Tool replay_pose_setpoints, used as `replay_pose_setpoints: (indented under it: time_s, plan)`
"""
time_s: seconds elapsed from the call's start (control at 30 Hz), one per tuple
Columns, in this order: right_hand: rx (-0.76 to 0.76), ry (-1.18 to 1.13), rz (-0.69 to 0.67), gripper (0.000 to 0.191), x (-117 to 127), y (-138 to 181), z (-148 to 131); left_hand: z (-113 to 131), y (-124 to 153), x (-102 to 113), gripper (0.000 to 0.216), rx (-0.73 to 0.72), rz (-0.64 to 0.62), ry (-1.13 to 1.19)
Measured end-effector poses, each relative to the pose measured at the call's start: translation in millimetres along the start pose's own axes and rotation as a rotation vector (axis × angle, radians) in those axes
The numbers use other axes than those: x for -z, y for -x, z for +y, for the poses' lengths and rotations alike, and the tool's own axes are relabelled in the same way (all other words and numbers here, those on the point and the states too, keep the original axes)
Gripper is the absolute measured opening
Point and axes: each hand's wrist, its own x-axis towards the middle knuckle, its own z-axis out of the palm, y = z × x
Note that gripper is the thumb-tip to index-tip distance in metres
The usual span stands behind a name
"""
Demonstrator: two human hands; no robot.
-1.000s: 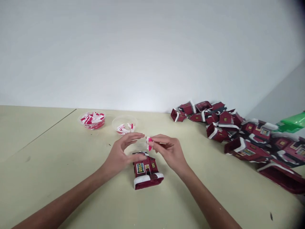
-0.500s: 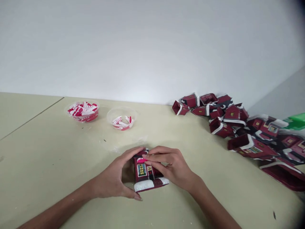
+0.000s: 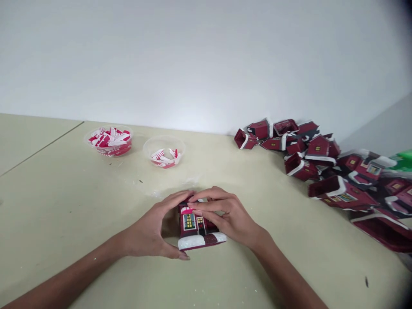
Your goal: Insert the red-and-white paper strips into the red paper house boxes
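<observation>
A small dark-red toy house (image 3: 195, 227) with yellow windows and a white snowy base lies on the beige table (image 3: 80, 206). My left hand (image 3: 154, 227) curls round its left side, thumb at the base and fingers at the roof. My right hand (image 3: 225, 216) grips its right side, fingers pressing a small pink-and-white piece (image 3: 186, 210) against the roof end.
Two clear plastic bowls of red-and-white pieces stand at the back left, one fuller (image 3: 109, 140) and one nearly bare (image 3: 164, 153). A heap of several red toy houses (image 3: 322, 167) spreads along the right. A green object (image 3: 404, 159) shows at the right edge. A white wall rises behind.
My hands came down from above the house onto it. The pink-and-white piece held in my right fingers is now pressed at the roof, and my left hand closed round the house.
</observation>
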Motion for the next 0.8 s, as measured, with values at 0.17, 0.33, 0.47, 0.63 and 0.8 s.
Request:
replay_pose_setpoints:
  time_s: [0.17, 0.33, 0.47, 0.63, 0.8]
  plan:
    - [-0.051, 0.021, -0.059, 0.032, 5.9, -2.2, -5.5, -0.2, 0.1, 0.7, 0.120, -0.017, 0.008, -0.027]
    - [-0.064, 0.055, -0.116, 0.033, 13.4, -3.4, -12.6, -0.6, 0.5, 0.3, 0.117, -0.034, 0.011, -0.009]
    - [-0.116, 0.184, -0.260, 0.042, 20.0, -2.0, -23.0, 0.6, 0.7, 0.7, 0.119, -0.026, 0.005, 0.039]
    - [-0.180, 0.212, -0.272, 0.041, 22.1, 1.2, -27.0, 2.6, -0.3, 0.9, 0.117, -0.095, 0.025, 0.007]
    - [-0.129, 0.082, -0.170, 0.031, 16.3, 4.0, -13.0, 3.1, -4.3, -0.6, 0.111, -0.126, 0.056, -0.152]
